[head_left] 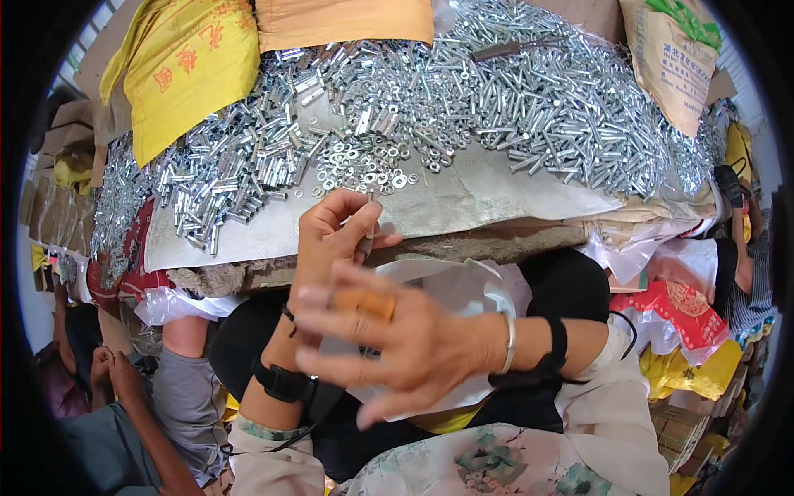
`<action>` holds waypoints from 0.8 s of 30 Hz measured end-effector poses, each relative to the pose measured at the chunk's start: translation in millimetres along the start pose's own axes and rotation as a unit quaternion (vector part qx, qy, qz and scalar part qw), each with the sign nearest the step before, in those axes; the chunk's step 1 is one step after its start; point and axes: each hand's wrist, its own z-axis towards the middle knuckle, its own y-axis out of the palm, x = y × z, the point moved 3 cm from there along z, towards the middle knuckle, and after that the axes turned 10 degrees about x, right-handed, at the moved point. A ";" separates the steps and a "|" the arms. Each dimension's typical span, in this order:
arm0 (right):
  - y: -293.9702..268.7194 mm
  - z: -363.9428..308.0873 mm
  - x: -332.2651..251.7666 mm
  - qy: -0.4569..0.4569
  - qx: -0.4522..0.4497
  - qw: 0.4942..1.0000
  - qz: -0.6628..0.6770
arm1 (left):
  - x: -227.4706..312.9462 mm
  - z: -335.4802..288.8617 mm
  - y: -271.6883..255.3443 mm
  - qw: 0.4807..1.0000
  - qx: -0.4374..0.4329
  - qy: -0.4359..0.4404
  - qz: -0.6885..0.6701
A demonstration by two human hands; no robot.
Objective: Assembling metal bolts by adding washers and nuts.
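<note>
Head view, only one to go on: the left hand (341,227) is just off center toward 11 o'clock, thumb and fingers pinched on a slim metal piece (370,197). Its tip pokes out on top, but the grip covers too much to say what it is. The right hand (401,331) is just below center, near 6, fingers spread and smeared by motion (orange band (364,304) on it, though I can't tell which finger). It blocks the left wrist and part of the white sheeting (484,285) in the lap. Loose washers (364,169) lie toward 11; the heap of rods (571,116) around 1–2 is partly hidden by a tan sack (674,66). Someone at 8 (124,380) is cut off by the dark rim.
</note>
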 end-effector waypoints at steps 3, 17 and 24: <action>-38.6 2.3 46.1 0.062 0.103 0.988 -0.097 | 7.7 -2.4 2.8 0.997 -0.060 0.008 0.047; -83.9 -24.8 162.1 0.291 0.035 0.874 -0.388 | 32.0 54.3 -72.9 0.604 0.205 0.280 0.717; -78.8 -19.7 143.8 0.253 0.060 0.899 -0.353 | 37.5 49.3 -75.1 0.574 0.225 0.279 0.736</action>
